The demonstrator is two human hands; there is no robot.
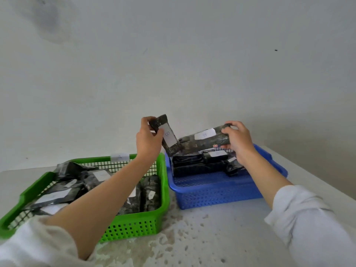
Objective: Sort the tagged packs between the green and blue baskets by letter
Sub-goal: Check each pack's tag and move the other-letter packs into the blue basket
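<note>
My left hand (148, 138) grips a dark camouflage pack (166, 134) with a white tag marked B, held tilted above the gap between the baskets. My right hand (238, 140) grips a second, longer dark pack (204, 140) by its right end, above the blue basket (217, 191); its white tag faces up, the letter unclear. Several tagged dark packs lie at the back of the blue basket. The green basket (134, 226) at the left holds several more tagged packs, partly hidden by my left forearm.
Both baskets sit side by side on a pale speckled table (212, 241), close to a plain grey wall (173, 64). The table's right edge (316, 180) runs just past the blue basket. A white label sticks on the green basket's back rim (119, 157).
</note>
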